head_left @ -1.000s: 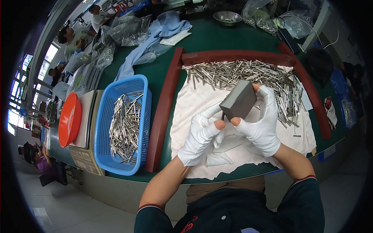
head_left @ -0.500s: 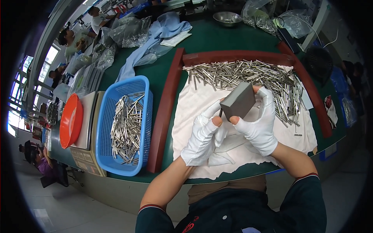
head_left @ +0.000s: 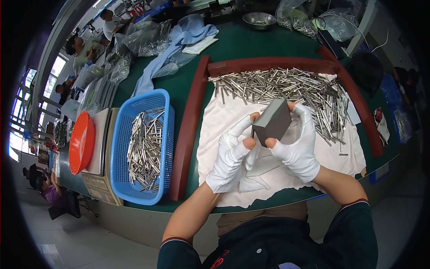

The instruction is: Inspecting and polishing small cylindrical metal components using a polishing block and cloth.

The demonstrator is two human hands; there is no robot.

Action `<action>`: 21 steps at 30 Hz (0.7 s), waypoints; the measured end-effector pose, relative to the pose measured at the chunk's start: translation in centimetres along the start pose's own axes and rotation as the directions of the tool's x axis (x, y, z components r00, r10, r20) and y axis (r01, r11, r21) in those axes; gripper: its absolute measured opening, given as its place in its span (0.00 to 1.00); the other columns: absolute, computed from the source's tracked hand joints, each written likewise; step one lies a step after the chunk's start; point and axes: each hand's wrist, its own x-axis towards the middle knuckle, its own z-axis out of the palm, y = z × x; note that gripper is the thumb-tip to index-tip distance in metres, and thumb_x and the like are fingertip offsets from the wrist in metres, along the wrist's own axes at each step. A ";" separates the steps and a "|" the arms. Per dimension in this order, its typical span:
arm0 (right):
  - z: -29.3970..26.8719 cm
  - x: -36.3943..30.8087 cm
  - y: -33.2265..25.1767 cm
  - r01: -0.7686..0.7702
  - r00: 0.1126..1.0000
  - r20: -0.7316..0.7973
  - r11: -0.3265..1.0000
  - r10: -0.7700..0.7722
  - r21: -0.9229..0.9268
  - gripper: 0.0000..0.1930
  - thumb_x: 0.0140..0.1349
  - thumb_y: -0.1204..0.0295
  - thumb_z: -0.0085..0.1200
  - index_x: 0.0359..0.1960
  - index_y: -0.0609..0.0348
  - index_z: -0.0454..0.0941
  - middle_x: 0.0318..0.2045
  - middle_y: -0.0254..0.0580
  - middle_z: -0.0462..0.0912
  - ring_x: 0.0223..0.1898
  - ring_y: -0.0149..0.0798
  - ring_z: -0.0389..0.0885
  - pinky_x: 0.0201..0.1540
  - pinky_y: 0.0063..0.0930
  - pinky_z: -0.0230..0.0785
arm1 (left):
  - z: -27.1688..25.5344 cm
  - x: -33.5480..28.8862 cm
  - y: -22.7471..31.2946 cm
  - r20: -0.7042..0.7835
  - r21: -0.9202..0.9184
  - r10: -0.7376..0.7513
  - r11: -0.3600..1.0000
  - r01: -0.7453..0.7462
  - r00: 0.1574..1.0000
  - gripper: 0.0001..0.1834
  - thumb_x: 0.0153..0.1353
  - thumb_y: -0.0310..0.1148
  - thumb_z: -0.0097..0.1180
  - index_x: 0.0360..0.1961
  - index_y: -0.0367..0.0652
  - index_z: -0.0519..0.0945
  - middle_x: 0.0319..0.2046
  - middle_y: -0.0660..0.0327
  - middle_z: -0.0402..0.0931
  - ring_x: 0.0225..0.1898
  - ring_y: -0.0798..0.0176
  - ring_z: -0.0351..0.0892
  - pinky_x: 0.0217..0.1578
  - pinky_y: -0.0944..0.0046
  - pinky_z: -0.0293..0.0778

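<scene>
While both gloved hands meet over the white cloth (head_left: 224, 121), the left hand (head_left: 230, 157) and right hand (head_left: 298, 145) grasp a grey block (head_left: 272, 120) between bare fingertips, tilted above the cloth. Metal rods (head_left: 286, 87) lie heaped just beyond, within reach; a blue basket (head_left: 163, 101) holds more to the left.
</scene>
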 end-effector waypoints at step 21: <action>-0.2 1.0 -0.6 0.051 0.996 -0.075 0.999 -0.052 -0.006 0.40 0.38 0.63 0.73 0.52 0.61 0.62 0.43 0.42 0.65 0.45 0.37 0.69 0.49 0.31 0.65 | 0.0 -0.3 0.1 -0.054 0.147 -0.058 0.987 0.065 0.997 0.41 0.49 0.42 0.70 0.61 0.36 0.67 0.16 0.71 0.71 0.15 0.80 0.66 0.17 0.78 0.61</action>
